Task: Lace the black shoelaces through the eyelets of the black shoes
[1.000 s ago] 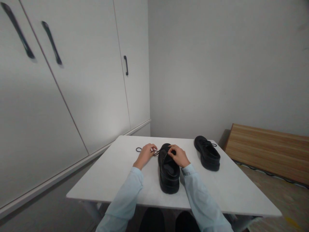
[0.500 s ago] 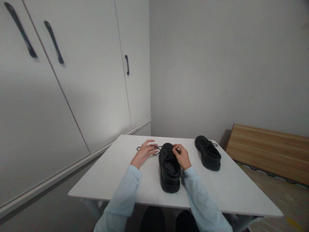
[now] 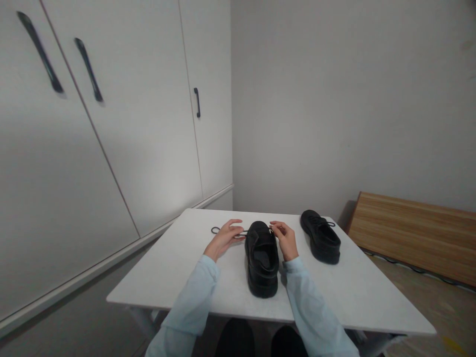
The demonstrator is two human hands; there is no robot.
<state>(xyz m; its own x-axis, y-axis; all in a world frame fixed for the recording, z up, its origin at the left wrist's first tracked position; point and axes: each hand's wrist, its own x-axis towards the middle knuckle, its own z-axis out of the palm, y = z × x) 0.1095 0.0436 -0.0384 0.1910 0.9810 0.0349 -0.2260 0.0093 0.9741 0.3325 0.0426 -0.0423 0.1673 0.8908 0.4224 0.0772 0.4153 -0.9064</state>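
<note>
A black lace-up shoe (image 3: 262, 277) stands on the white table in front of me, its toe pointing away and its heel towards me. My left hand (image 3: 225, 238) is at the left of the toe, its fingers closed around a black shoelace (image 3: 215, 230). A loop of that lace sticks out left of the hand, and two strands run to the shoe. At the shoe's right side my right hand (image 3: 285, 239) pinches a lace end beside the eyelets. The fingertips partly hide that end.
A second black shoe (image 3: 320, 238), its lace in place, stands at the table's back right. The white table (image 3: 156, 277) has a wall behind it and white cupboards (image 3: 148, 124) to the left. A wooden board (image 3: 409, 228) leans at the right.
My right hand has moved a little right, off the top of the shoe to its side. The lace strands between my left hand and the shoe have drawn closer together and straighter.
</note>
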